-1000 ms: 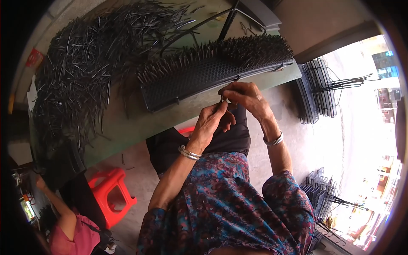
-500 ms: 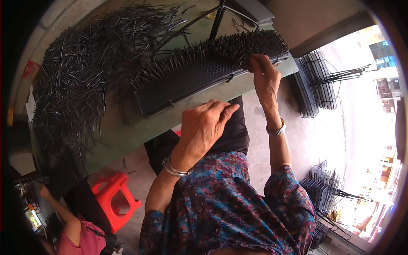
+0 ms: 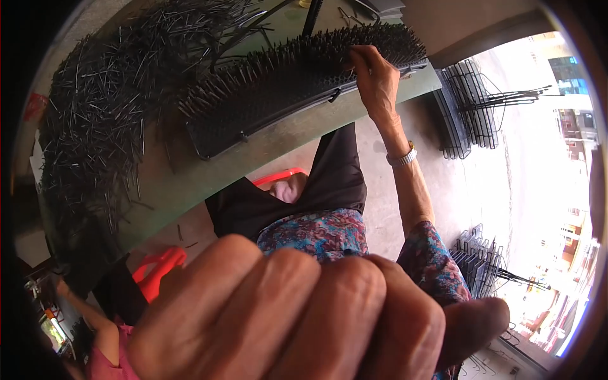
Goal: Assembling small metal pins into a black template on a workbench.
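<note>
My left hand (image 3: pixel 291 310) is raised very close to the camera, large in the lower middle. Its fingers are curled with knuckles up and the thumb sticks out to the right; whatever lies inside the fingers, if anything, is hidden. At the table, my right hand (image 3: pixel 379 79) is closed in a pinch at the front edge of many thin black rods (image 3: pixel 253 73). These stand upright in a long black perforated tray (image 3: pixel 253 117). Its fingertips meet the dark rods, so I cannot make out what they grip.
A big heap of loose black rods (image 3: pixel 101 107) covers the left of the green tabletop (image 3: pixel 190 196). Black wire racks (image 3: pixel 472 114) stand on the floor at right. A red stool (image 3: pixel 155 269) and a person's pink-clothed body (image 3: pixel 114 354) are at lower left.
My left hand has risen from near the tray's front edge toward the camera. My right hand has shifted slightly left and farther up along the rods. The whole view has tilted a little.
</note>
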A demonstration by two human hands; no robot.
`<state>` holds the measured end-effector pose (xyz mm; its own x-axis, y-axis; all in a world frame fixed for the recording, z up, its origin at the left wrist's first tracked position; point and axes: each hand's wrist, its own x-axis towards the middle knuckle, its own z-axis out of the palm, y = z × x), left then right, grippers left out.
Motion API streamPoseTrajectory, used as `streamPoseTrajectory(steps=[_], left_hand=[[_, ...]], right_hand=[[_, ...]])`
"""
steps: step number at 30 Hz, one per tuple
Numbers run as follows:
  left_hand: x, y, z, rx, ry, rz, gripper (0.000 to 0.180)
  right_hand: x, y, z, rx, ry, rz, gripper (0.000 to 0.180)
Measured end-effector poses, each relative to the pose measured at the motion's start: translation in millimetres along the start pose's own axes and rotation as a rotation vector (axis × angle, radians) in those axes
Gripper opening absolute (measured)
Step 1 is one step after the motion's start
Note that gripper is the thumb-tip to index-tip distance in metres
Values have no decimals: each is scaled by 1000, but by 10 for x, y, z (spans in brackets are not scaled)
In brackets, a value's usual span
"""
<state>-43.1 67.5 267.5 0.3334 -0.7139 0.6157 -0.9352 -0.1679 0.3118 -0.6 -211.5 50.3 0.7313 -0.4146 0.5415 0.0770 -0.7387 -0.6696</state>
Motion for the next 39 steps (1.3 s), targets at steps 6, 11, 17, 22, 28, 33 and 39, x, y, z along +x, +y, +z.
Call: streamPoseTrajectory(steps=[6,11,17,22,28,33,39], left_hand=[[-25,75,-66,58,-43,17,52],[-23,84,-136,145,-50,31,56],[-71,160,-235,251,-46,73,62],[-326,-246,388,37,75,109,41],[-351,-701,823,-177,3,-242,50],[-309,-528,644,-194,-44,-132,39],[79,-35,-111,-392,-292,169,41]], right_hand=[[20,31,-129,-40,-79,-17,15],[29,36,-37,-13,-55,-54,15],[91,5,-32,-26,-96,-20,15],[152,-116,23,6,-156,-67,15],[111,-66,-75,-47,-159,-81,15],[92,-30,-77,3,-162,-15,12],[146,6,-207,-115,-126,-96,14]])
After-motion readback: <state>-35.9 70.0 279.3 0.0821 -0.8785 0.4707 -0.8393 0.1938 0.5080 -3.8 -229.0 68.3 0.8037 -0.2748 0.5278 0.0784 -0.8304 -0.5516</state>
